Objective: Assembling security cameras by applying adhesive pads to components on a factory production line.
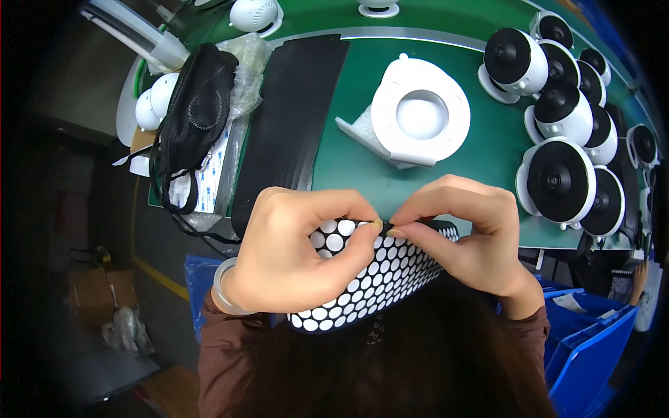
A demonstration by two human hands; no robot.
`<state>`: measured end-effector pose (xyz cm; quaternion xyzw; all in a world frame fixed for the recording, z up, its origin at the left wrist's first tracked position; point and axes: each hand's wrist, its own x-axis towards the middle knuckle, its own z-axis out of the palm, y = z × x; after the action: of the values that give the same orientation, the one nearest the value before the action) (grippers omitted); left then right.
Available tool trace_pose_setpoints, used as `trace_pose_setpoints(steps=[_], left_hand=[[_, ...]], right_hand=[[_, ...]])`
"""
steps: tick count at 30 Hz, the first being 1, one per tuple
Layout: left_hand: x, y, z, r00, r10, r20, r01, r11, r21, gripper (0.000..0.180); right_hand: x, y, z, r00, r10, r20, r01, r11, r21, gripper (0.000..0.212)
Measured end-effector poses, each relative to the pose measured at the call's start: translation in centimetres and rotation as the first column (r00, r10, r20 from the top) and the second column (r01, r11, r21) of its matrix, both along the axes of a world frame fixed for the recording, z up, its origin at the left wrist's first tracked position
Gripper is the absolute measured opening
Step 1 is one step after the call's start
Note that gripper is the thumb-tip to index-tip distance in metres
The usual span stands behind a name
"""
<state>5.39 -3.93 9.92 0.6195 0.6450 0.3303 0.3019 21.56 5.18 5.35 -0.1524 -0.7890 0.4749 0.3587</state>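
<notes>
A curved black sheet covered in rows of white round dots (373,284) is held up close to me, above the table's near edge. My left hand (296,251) pinches its upper edge between thumb and index finger. Right beside it, my right hand (467,233) pinches the same edge, the two sets of fingertips almost touching. Whether a small piece sits between the fingertips is too small to tell. Beyond my hands, a white round housing with a central hollow (449,115) rests on the green table (362,177), partly over a piece of white foam (366,132).
At right stand several white camera-like units with black round faces (557,181). A black mat (289,104) lies left of the housing. Further left are a black mesh pouch (202,97) and clear bubble wrap (247,66). Blue bins (592,341) stand low at right.
</notes>
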Motion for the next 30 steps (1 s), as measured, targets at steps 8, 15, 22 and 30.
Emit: trace_pose_setpoints(steps=[8,15,22,30], left_hand=[[-0.1,-0.1,-1.1,0.984,0.044,0.171,-0.043,0.999,-0.009,0.006],[0.1,-1.0,-1.4,0.985,0.075,0.154,-0.072,0.997,-0.025,0.005],[0.0,-1.1,-3.2,0.990,0.095,0.106,-0.092,0.995,-0.037,0.005],[0.2,1.9,-6.1,0.959,0.178,0.220,-0.149,0.978,-0.145,0.042]], right_hand=[[0.0,-0.4,-0.2,0.999,-0.032,0.000,0.032,0.994,0.100,0.014],[0.1,-0.4,1.0,0.989,0.052,0.135,-0.037,0.993,-0.116,0.012],[0.1,0.2,0.9,0.973,0.112,0.201,-0.085,0.987,-0.138,0.007],[-2.2,2.1,-0.3,0.905,-0.421,0.058,0.405,0.895,0.186,0.006]])
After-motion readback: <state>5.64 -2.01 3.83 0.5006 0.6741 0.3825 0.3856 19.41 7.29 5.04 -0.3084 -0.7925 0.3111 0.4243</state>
